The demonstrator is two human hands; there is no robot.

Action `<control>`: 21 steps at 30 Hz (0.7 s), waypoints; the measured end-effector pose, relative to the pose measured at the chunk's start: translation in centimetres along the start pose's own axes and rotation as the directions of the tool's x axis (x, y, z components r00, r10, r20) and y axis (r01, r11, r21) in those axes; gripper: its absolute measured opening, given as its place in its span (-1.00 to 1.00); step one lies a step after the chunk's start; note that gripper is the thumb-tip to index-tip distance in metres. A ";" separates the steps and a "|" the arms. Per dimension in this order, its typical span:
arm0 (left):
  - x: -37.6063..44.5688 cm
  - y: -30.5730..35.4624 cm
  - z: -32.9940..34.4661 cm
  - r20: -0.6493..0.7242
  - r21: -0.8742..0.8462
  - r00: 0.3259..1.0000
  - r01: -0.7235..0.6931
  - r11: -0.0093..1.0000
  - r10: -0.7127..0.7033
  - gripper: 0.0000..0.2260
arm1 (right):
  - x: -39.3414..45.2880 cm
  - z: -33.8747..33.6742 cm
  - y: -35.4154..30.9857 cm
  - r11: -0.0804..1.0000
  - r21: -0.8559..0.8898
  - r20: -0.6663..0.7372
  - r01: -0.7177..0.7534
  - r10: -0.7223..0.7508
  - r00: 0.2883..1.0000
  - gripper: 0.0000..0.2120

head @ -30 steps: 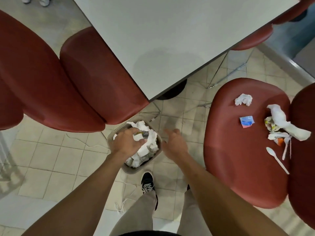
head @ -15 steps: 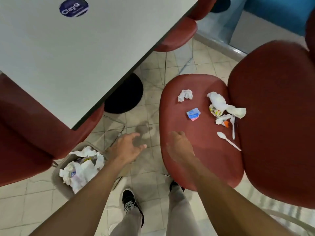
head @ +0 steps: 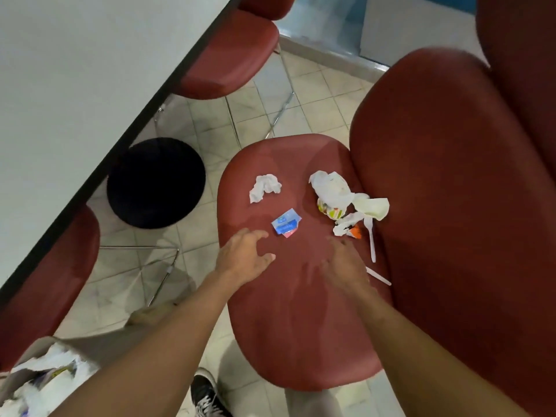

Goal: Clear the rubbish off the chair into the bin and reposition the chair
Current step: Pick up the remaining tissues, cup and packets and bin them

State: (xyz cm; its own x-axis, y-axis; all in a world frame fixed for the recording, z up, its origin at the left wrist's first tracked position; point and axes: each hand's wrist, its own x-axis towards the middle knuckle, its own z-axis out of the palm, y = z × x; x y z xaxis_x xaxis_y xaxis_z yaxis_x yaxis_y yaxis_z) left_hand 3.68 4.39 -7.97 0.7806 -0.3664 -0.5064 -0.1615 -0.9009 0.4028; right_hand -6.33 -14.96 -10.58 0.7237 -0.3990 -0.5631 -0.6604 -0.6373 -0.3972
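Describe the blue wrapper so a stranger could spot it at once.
Find the red chair seat strewn with rubbish. The wrapper lies flat near its middle, just beyond the left hand. It is the only blue piece, with a pink edge; the tissue and the rest are mostly white.

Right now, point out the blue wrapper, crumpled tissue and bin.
blue wrapper (head: 286, 225), head view, middle of the packet
crumpled tissue (head: 264, 187), head view, middle of the wad
bin (head: 36, 350), head view, near rim

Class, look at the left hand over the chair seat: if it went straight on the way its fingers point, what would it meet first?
Most likely the blue wrapper, just beyond the left hand; its height above the seat is unclear.
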 end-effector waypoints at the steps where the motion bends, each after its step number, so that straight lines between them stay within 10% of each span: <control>1: 1.3 0.7 0.6 0.002 0.023 1.000 -0.015 1.000 0.015 -0.53 | 1.3 0.0 0.9 1.000 0.003 0.005 -0.005 0.005 1.000 -0.48; 21: 14.0 2.9 9.9 0.061 0.289 0.991 -0.132 0.948 0.119 -0.47 | 13.7 2.8 8.6 0.999 -0.034 -0.181 -0.006 -0.001 0.983 -0.60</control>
State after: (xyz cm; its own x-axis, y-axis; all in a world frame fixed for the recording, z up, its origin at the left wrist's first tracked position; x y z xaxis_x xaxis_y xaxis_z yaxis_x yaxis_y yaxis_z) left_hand 8.13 -5.62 -21.47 0.7175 -0.4846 -0.5003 -0.4307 -0.8732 0.2281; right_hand -2.66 -24.03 -23.76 0.7485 -0.5115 -0.4220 -0.6572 -0.6573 -0.3688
